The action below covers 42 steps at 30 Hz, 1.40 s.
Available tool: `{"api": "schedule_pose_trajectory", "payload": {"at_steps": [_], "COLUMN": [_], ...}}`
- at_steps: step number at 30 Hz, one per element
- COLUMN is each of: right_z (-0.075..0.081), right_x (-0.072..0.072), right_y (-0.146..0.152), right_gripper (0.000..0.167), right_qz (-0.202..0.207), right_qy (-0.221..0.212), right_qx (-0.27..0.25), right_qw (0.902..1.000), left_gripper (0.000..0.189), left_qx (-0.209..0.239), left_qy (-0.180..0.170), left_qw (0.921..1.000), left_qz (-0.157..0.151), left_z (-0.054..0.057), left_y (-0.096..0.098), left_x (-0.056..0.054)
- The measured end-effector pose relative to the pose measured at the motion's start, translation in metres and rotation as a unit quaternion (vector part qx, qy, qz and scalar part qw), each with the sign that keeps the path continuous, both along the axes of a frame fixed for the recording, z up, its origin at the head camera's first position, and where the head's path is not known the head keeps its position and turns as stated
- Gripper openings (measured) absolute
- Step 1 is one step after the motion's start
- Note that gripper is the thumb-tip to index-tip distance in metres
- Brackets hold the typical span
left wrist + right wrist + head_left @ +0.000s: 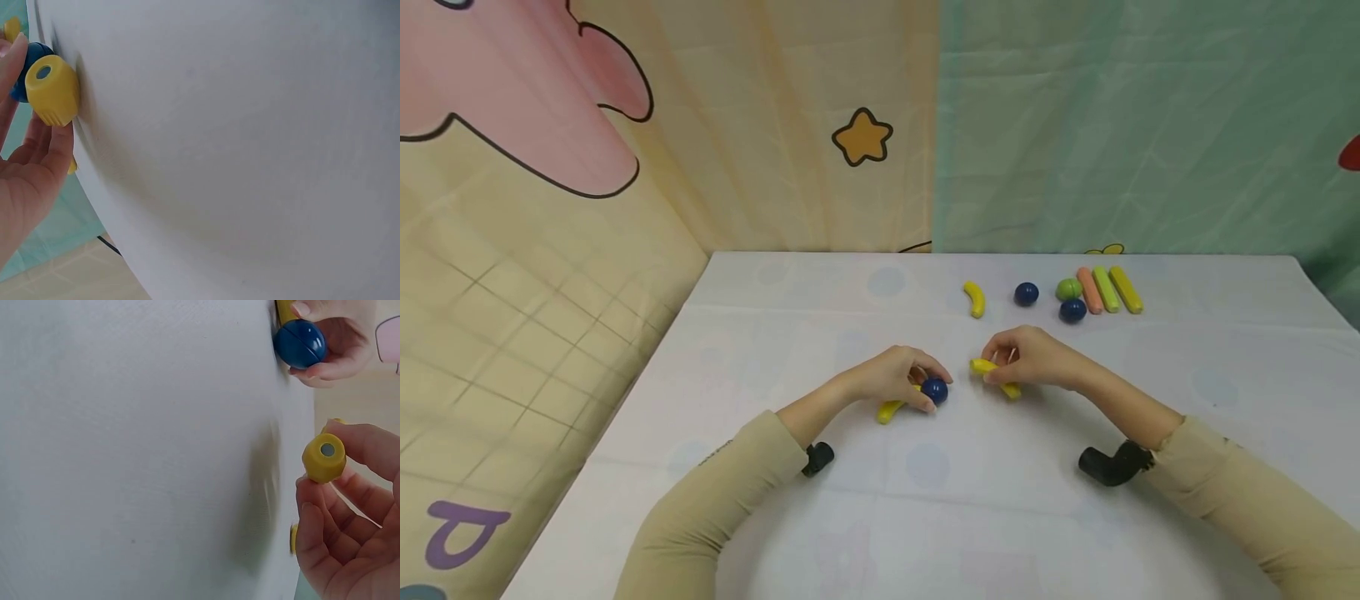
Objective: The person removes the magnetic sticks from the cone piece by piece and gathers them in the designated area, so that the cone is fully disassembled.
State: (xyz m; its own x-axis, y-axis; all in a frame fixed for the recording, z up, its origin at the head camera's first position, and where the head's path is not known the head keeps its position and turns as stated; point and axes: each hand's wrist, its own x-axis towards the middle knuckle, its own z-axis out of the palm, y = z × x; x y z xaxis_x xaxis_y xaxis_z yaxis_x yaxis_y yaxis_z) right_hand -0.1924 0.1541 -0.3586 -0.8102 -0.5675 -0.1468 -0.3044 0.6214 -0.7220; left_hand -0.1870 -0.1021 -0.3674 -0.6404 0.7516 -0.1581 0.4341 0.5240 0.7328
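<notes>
My left hand (pixel 895 373) pinches a dark blue ball (pixel 935 392) between thumb and fingers. Against that ball lies a curved yellow rod (pixel 889 411), its far end passing under the hand; the left wrist view shows its blunt end with a round grey disc (pixel 43 72). To the right, my right hand (pixel 1036 358) holds another curved yellow rod (pixel 1012 391) by thumb and fingertips. In the right wrist view this rod (pixel 323 464) points its grey-disc end at the camera. A short gap separates the ball from the right rod.
Toward the back of the white table (pixel 1000 517) lie a third curved yellow rod (pixel 975 299), a blue ball (pixel 1026 293), a green ball (pixel 1069 289), another blue ball (pixel 1072 311), and straight orange (pixel 1089 291), lime (pixel 1106 289) and yellow (pixel 1126 290) sticks. Printed curtains (pixel 775 125) hang behind.
</notes>
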Motion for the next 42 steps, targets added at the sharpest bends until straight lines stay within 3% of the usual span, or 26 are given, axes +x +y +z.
{"api": "schedule_pose_trajectory", "payload": {"at_steps": [10, 21, 42], "right_z": [0.007, 0.018, 0.021], "right_x": [-0.01, -0.031, -0.092], "right_y": [-0.005, -0.011, -0.044], "right_gripper": [0.025, 0.026, 0.029], "right_qz": [-0.022, -0.045, -0.118], "right_qy": [0.015, 0.043, 0.03], "right_qx": [-0.007, -0.016, 0.021], "right_qw": [0.9996, 0.9979, 0.9924], "left_gripper": [0.039, 0.04, 0.039], "left_qx": [0.003, 0.011, 0.01], "left_qy": [-0.009, -0.038, -0.071], "left_qw": [0.9999, 0.9979, 0.9952], "left_qz": [0.011, 0.051, 0.067], "left_z": [0.001, -0.003, -0.006], "left_y": [-0.001, -0.001, 0.0], "left_x": [0.002, 0.001, -0.001]}}
